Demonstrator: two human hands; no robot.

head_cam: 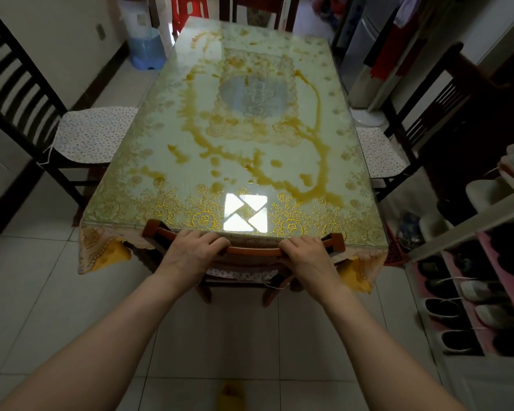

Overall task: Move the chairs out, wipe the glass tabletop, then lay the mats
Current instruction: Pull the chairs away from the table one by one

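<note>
A reddish-brown wooden chair (251, 251) is tucked under the near end of the table, its curved top rail against the table edge. My left hand (195, 247) grips the left part of that rail. My right hand (304, 250) grips the right part. The glass tabletop (161, 137) lies over a gold floral cloth and carries yellow-brown spill streaks and puddles. A dark slatted chair (21, 93) with a flowered cushion stands at the table's left side. Another dark chair (436, 108) stands at the right side. A fourth chair (260, 7) is at the far end.
A shoe rack (469, 292) with several shoes runs along the right. A blue water bottle and bucket (146, 46) sit at the far left by the wall. A red stool (187, 10) stands behind the table. White floor tiles lie under my arms, with a yellow slipper (230, 396) below.
</note>
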